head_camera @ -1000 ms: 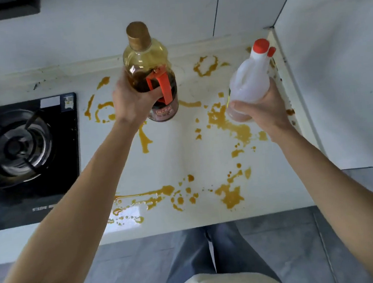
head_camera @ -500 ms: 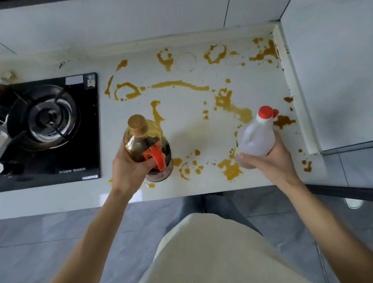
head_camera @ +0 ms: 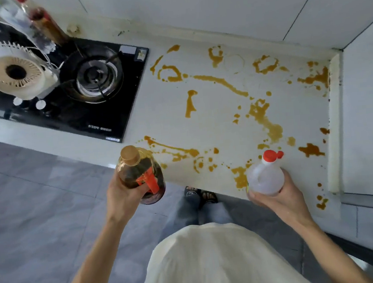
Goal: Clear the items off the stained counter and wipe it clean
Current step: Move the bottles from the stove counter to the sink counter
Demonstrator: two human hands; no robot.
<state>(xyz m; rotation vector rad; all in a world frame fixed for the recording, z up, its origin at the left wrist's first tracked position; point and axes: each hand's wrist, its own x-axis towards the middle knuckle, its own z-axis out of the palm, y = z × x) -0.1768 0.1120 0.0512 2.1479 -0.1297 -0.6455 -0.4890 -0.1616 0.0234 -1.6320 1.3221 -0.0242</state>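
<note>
Item one: my left grip [head_camera: 122, 198] is holding the oil bottle [head_camera: 142, 176] off the counter's [head_camera: 219, 115] near edge. Item two: my right grip [head_camera: 279, 195] is clasping the white jug [head_camera: 266, 175] above the near stains [head_camera: 240, 176].

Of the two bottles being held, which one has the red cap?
The white plastic bottle in the right hand. The amber glass bottle in the left hand has a golden-brown cap instead.

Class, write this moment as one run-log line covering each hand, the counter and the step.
left hand: holds oil bottle | right hand: holds white jug | counter: stained, unwiped | step: clearing items
</note>
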